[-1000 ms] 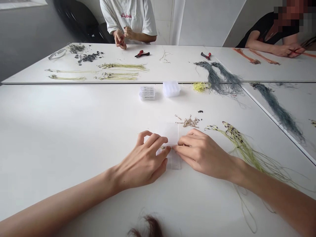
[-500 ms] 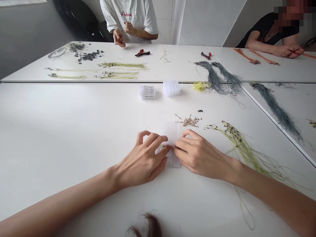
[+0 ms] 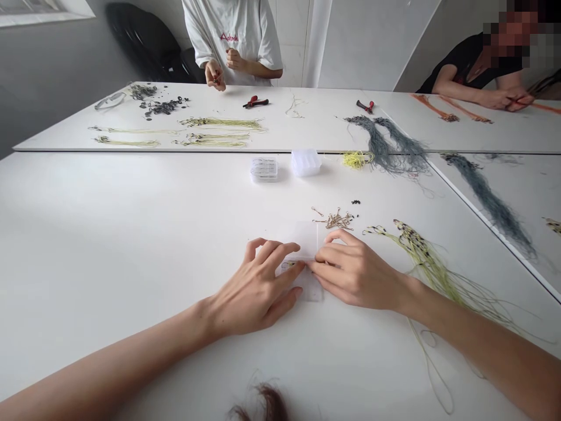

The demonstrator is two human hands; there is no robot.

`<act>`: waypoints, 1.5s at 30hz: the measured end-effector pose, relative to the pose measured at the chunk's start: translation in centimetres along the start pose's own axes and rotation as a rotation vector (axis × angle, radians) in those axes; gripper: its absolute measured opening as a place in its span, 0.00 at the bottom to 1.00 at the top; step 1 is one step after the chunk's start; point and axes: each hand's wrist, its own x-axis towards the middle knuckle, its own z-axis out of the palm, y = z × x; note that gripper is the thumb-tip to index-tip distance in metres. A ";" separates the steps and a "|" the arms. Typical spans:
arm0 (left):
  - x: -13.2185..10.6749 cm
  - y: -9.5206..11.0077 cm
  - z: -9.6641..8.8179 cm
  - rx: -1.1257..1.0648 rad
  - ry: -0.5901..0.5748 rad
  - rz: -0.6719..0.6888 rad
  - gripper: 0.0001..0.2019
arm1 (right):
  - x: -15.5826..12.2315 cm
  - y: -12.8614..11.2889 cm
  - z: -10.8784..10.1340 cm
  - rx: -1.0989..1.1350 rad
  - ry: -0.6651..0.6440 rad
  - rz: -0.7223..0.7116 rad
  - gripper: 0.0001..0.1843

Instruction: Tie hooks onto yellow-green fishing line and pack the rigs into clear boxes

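Note:
A small clear plastic box [image 3: 312,290] lies in front of me, its lid [image 3: 304,238] folded back away from me. My left hand [image 3: 258,286] arches over the box's left side, fingers apart, with one fingertip pressing down inside. Under those fingers a fishing hook [image 3: 287,265] with a bit of yellow-green line shows in the box. From the right, my right hand [image 3: 357,275] reaches in with curled fingers, thumb and fingertips together at the box's middle. What those fingertips pinch is hidden. Both hands' fingertips nearly meet.
Loose gold-coloured swivels [image 3: 337,220] lie beyond the box. A bundle of yellow-green lines with hooks [image 3: 421,251] spreads to the right. Farther off stand a filled clear box [image 3: 264,170] and another clear box [image 3: 305,162]. Two people work across the table, near pliers [image 3: 256,102].
The whole view has shifted slightly, so everything sits a little lower. My left fingers have lifted slightly, showing more of the hook. My right hand stays at the box, fingertips still together.

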 end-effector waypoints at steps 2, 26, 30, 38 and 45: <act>0.0 0.0 0.0 -0.005 -0.005 -0.005 0.18 | 0.0 0.0 0.1 -0.041 0.003 -0.045 0.12; -0.3 -0.9 -0.9 -0.127 0.026 -0.024 0.31 | -0.2 0.2 0.4 0.028 0.087 0.058 0.09; -0.1 -0.7 -0.9 -0.109 -0.003 -0.033 0.29 | -0.2 0.2 0.8 0.024 0.078 0.050 0.11; 0.5 -0.8 0.1 -0.048 0.017 -0.042 0.27 | 0.2 2.5 -3.0 -0.020 0.081 0.184 0.10; 0.5 -0.8 0.0 -0.059 0.047 -0.059 0.26 | -2.7 8.4 -8.4 0.045 -0.127 0.675 0.08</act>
